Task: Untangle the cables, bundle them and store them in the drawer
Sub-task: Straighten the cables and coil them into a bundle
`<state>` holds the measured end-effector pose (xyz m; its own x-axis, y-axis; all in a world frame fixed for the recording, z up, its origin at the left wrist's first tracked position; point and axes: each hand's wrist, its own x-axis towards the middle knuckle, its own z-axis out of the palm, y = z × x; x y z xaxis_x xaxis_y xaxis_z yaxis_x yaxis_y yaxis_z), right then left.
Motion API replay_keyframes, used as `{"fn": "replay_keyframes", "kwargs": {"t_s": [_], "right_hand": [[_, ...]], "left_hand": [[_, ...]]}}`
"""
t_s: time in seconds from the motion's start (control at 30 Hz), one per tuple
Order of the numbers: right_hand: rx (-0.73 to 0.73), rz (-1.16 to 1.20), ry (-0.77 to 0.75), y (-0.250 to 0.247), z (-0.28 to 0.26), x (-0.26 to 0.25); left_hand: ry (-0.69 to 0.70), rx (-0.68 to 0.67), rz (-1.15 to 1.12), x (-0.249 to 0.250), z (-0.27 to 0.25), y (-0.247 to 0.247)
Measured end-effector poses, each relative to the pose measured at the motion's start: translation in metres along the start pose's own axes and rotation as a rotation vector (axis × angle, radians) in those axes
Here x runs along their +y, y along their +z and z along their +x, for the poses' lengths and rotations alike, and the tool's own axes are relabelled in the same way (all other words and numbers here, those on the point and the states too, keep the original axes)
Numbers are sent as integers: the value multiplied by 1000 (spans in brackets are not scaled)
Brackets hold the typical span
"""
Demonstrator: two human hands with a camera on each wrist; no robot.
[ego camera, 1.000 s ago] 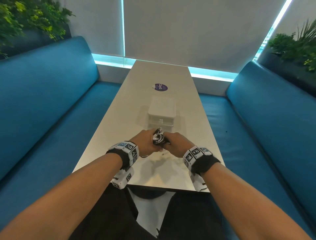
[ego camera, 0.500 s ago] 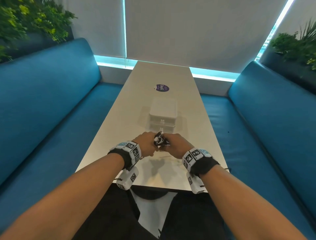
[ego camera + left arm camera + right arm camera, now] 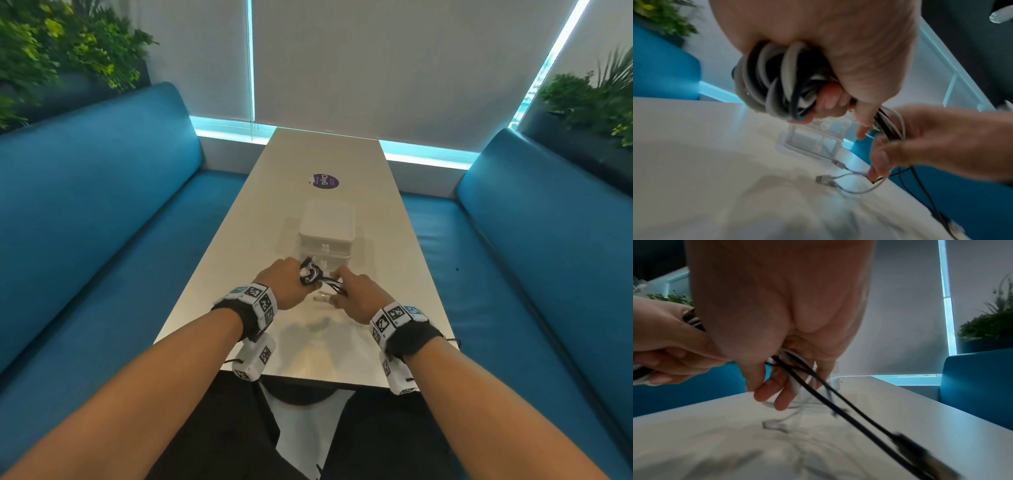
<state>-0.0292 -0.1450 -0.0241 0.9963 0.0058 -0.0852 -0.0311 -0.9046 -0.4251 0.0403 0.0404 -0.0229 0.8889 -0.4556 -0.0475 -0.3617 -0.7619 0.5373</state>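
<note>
My left hand grips a coiled bundle of black and white cables just in front of the white drawer box. In the left wrist view the cable coil sits in the fist of my left hand. My right hand holds the loose cable ends beside it. Black cable ends run down from the fingers of my right hand toward the camera, and white cable ends with plugs lie on the table. The drawer box's drawers look closed.
Blue benches run along both sides of the narrow white table. A purple round sticker lies beyond the box. Plants stand behind the bench backs. The table's near edge is just behind my wrists.
Both hands have moved slightly forward toward the drawer box. The right hand has drawn a little away from the left, and cable ends now stretch between them.
</note>
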Motion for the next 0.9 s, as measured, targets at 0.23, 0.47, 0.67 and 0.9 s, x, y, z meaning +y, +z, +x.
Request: {"fn": "replay_keyframes", "kwargs": {"t_s": [0.23, 0.47, 0.67, 0.9], "right_hand": [[15, 121, -15, -1, -1, -5], [50, 33, -24, 3, -6, 3], [59, 75, -115, 12, -7, -17], [-8, -184, -255, 17, 3, -38]], "left_hand": [[-183, 220, -475, -5, 7, -7], [-227, 170, -689, -7, 2, -10], [-205, 151, -812, 0, -5, 3], [-157, 155, -774, 21, 1, 9]]}}
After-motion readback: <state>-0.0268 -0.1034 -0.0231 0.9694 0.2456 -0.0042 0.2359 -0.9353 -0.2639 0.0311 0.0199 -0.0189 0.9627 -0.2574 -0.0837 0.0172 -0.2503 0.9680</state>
